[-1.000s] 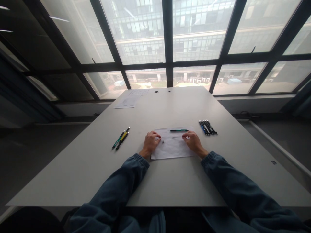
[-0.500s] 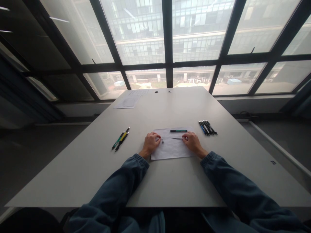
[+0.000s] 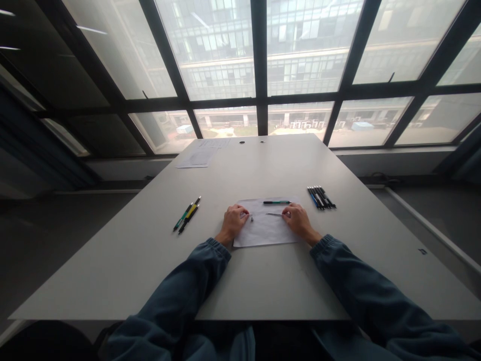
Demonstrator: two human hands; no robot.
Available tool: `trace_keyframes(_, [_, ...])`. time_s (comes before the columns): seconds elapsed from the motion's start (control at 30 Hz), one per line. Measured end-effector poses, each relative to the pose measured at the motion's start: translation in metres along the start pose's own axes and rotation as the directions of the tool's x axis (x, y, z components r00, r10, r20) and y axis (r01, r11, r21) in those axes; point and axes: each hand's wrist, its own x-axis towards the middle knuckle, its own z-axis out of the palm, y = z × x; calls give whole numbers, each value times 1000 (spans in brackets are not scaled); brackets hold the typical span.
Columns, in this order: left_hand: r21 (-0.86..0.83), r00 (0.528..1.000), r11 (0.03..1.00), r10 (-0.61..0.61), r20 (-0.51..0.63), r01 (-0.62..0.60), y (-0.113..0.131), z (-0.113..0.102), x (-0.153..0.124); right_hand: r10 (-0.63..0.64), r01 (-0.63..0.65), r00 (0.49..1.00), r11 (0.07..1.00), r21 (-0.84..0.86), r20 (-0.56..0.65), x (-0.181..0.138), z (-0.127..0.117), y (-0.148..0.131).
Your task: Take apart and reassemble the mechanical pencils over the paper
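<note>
My left hand (image 3: 234,220) rests at the left side of a white sheet of paper (image 3: 263,235), thumb and fingertips pinched together. What they hold, if anything, is too small to make out. Just right of those fingertips lies a small dark part (image 3: 252,219). At the sheet's right side, my right hand (image 3: 297,219) pinches a thin, dark, pointed rod (image 3: 274,214), which points left; its exact kind is unclear. Beyond the hands, a black and green pen (image 3: 277,202) lies crosswise near the paper's far edge.
Several pens (image 3: 321,198) lie side by side on the right of the white table (image 3: 270,286). On the left is a small group of green, yellow and black pens (image 3: 187,215). Printed sheets (image 3: 197,156) lie at the far left, before large windows.
</note>
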Motion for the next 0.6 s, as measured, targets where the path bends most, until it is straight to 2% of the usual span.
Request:
trace_keyframes(0.3, [-8, 999, 1000, 19, -40, -19, -1, 1, 2, -21, 21, 1000, 1000, -20, 0, 0, 0, -3])
trace_keyframes(0.47, [-51, 985, 992, 106, -138, -114, 8, -4, 1, -80, 92, 991, 989, 114, -105, 0, -4, -10])
trace_keyframes(0.6, [-58, 970, 981, 172, -172, -184, 21, -10, -3, -151, 178, 978, 964, 196, -144, -1, -10, -18])
